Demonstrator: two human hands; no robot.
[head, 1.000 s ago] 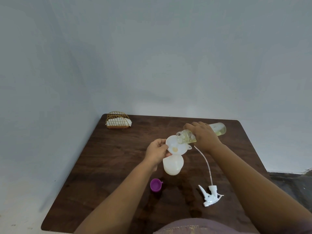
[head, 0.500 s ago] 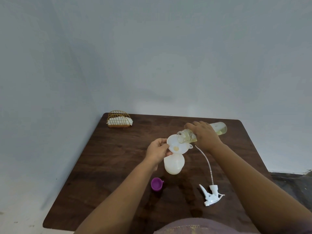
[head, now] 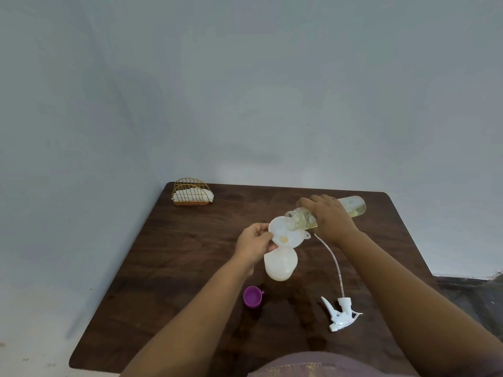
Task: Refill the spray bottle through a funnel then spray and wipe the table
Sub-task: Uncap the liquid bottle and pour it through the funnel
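Spray bottle, a white translucent body with its head off, stands upright near the middle of the bench, a dark brown wood-grain top with rounded corners. A white funnel sits in its neck, a little yellowish liquid pooled at the bottom of the cone. The left hand pinches the funnel's rim at the nine o'clock side, fingers curled round the edge. The right hand wraps its grip round a clear refill bottle, which lies almost level with its open mouth over the funnel's rim at about one o'clock; pale yellow liquid lies along its lower side.

At six o'clock from the spray bottle, just toward the person, a small purple cap rests mouth up on the wood. At about four o'clock lies the white trigger head on its side, its thin dip tube curving away toward the far side and ending near the right wrist. In the far left corner, at eleven o'clock, a gold wire holder keeps white folded napkins.

Faint darker blotches mark the wood near the front edge. Behind the bench rises a plain pale blue-grey wall; light floor shows at the left, darker floor at the right.
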